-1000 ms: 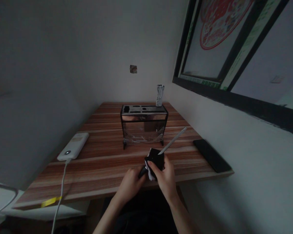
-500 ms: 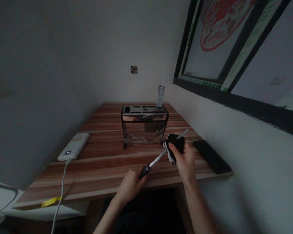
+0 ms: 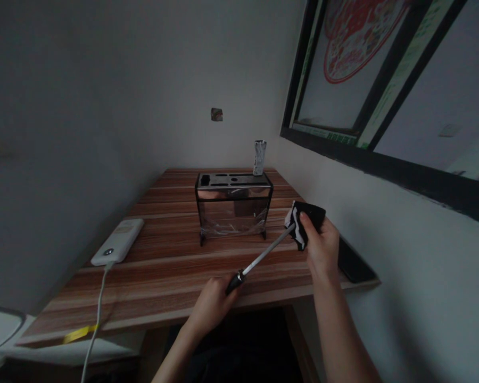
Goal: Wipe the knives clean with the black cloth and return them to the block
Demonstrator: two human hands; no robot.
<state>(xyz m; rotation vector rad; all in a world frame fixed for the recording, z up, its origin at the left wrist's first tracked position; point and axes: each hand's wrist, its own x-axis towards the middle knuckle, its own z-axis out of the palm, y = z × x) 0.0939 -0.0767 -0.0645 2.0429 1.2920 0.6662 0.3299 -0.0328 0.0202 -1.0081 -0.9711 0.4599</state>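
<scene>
My left hand (image 3: 212,303) is closed round the black handle of a honing steel (image 3: 268,250), whose grey rod slants up to the right over the table front. Pinched in my right hand (image 3: 323,246) is a black cloth (image 3: 309,217) with a white side, wrapped at the rod's far end; the rod's tip is hidden by it. Behind the rod stands a knife block (image 3: 234,213) with a slotted top, a shiny front and clear plastic film low down. One object with a pale, wrapped handle (image 3: 259,158) sticks up from its right end.
The striped wooden table (image 3: 159,276) meets walls at the back and right. A white power bank (image 3: 118,242) with a cable (image 3: 99,306) lies at left. A dark phone-like slab (image 3: 355,263) is partly behind my right wrist. A framed window (image 3: 343,139) is above right.
My right hand and the cloth have slid up and to the right along the rod, covering its tip, which stuck out before. My left hand stays nearly in place.
</scene>
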